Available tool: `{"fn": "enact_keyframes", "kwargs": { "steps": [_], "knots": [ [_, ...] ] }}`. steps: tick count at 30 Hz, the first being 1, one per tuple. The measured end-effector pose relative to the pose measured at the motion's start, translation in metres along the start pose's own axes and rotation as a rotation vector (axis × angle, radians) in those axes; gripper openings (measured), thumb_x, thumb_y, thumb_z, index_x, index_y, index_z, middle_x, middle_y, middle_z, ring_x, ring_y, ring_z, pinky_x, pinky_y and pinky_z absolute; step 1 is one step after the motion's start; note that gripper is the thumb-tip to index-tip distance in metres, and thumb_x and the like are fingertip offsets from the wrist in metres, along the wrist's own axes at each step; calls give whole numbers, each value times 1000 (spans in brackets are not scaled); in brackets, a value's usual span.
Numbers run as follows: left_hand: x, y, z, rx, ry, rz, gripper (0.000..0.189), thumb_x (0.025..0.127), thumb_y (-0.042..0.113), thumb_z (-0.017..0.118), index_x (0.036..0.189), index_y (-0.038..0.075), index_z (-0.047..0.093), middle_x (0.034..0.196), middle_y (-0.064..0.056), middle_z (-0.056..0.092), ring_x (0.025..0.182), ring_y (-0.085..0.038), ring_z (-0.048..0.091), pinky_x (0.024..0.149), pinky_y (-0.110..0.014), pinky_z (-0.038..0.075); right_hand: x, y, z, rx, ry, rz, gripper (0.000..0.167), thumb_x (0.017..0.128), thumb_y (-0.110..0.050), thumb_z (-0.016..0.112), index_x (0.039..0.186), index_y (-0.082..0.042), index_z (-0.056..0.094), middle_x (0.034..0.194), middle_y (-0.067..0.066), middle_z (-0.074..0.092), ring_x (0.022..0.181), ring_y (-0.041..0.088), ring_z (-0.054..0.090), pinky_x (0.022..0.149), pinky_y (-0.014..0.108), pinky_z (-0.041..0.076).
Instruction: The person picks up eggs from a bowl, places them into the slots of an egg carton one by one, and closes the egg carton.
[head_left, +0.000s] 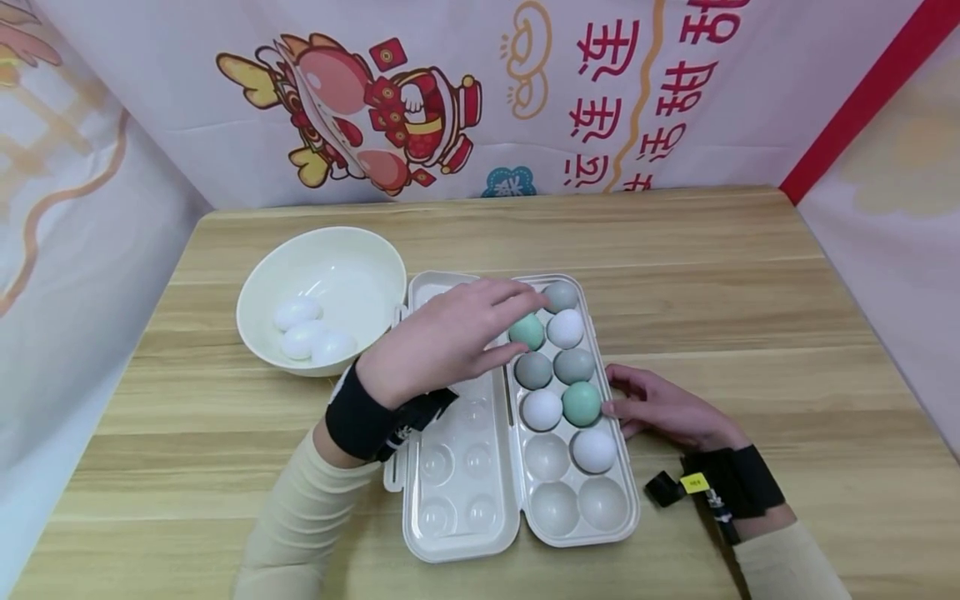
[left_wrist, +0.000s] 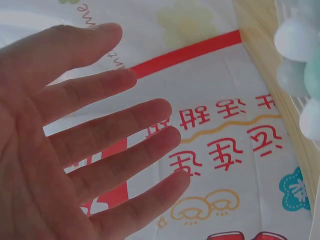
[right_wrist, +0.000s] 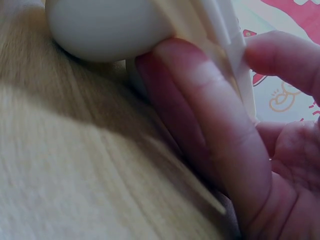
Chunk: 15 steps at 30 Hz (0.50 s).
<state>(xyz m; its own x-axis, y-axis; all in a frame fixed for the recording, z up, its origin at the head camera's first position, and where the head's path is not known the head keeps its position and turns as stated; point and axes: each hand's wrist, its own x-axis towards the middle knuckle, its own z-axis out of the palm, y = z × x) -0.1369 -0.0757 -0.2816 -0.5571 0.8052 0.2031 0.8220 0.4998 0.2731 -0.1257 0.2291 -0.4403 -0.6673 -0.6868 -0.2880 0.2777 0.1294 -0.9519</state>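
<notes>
A white plastic egg carton [head_left: 517, 533] lies unfolded, its lid half on the left. White, grey and green eggs sit in its cups; three bare cups show at the near end. My left hand [head_left: 468, 329] is over the far part of the carton, fingers near a green egg [head_left: 527, 332] and a grey egg [head_left: 561, 297]. In the left wrist view its fingers are straight and spread, with nothing held. My right hand [head_left: 671, 408] grips the carton's right edge beside another green egg [head_left: 581, 404]; the right wrist view shows fingers [right_wrist: 215, 110] against a rounded cup underneath.
Left of the carton stands a cream bowl [head_left: 367, 258] with three white eggs [head_left: 300, 340] inside. Both stand on a wood-grain table [head_left: 720, 292]. A printed cloth [head_left: 585, 167] hangs behind the table and along its sides.
</notes>
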Motion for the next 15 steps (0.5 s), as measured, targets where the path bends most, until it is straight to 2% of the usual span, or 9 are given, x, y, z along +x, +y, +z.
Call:
{"fn": "enact_keyframes", "kwargs": {
  "steps": [7, 15],
  "knots": [
    [-13, -11, -5, -40, 5, -96, 47, 92, 18, 67, 133, 2, 53, 130, -16, 56, 119, -28, 53, 100, -38, 42, 0, 0, 1, 9, -23, -26, 38, 97, -6, 56, 128, 9, 42, 120, 22, 49, 100, 28, 61, 73, 42, 55],
    [-34, -25, -14, -36, 24, -218, 48, 92, 17, 68, 134, 2, 52, 129, -14, 56, 120, -28, 52, 101, -42, 41, 0, -3, 0, -3, -18, -19, 43, 97, -7, 56, 131, 12, 38, 121, 22, 49, 100, 27, 61, 73, 40, 55]
  ]
}}
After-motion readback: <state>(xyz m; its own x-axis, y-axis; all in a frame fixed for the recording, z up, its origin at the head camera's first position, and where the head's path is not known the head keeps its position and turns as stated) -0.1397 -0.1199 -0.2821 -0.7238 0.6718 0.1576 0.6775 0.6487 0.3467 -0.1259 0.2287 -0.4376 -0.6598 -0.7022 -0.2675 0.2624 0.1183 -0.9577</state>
